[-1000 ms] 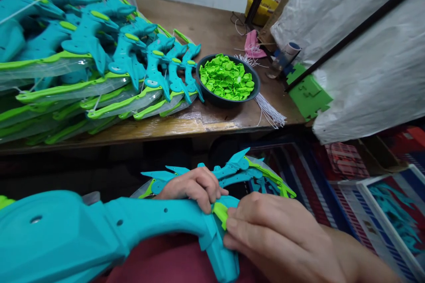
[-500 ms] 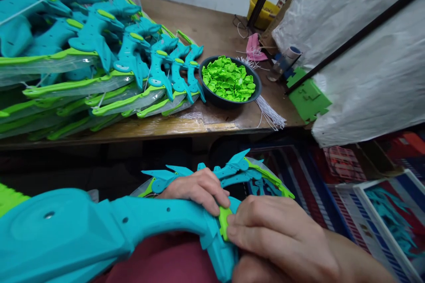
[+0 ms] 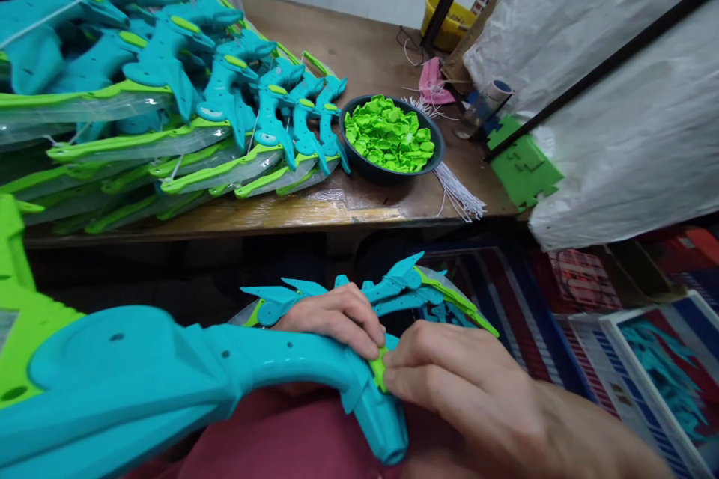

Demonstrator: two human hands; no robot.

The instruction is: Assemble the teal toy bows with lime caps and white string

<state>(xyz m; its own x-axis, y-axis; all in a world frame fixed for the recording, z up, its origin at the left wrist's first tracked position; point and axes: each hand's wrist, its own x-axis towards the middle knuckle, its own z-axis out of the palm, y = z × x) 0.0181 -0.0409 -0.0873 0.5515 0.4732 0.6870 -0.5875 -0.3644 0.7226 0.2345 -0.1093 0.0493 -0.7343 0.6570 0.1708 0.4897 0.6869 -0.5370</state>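
Note:
A long turquoise plastic toy part [image 3: 264,355], with a curved neck and a bright green section at its left end, lies across my lap. My left hand [image 3: 337,318] is closed over the far side of the curved neck, its fingertips beside a small green plastic piece [image 3: 379,370]. Between thumb and forefinger, my right hand [image 3: 466,378] pinches that piece against the neck near its hollow lower end. Fingers partly cover the piece, so how deep it sits cannot be seen. Just beyond the left hand is another turquoise and green toy part [image 3: 401,281].
Turquoise and green toy parts [image 3: 162,60] are piled at the bench's left. A dark bowl [image 3: 387,178] of small green pieces stands beside them, near white ties [image 3: 457,191]. Below right are crates, one a white-rimmed crate [image 3: 645,382] holding turquoise parts. Plastic-wrapped goods [image 3: 618,90] rise at right.
The turquoise part has tilted and shifted, showing more of its green left section and its hollow lower end. Less of the small green piece shows beside my right fingers.

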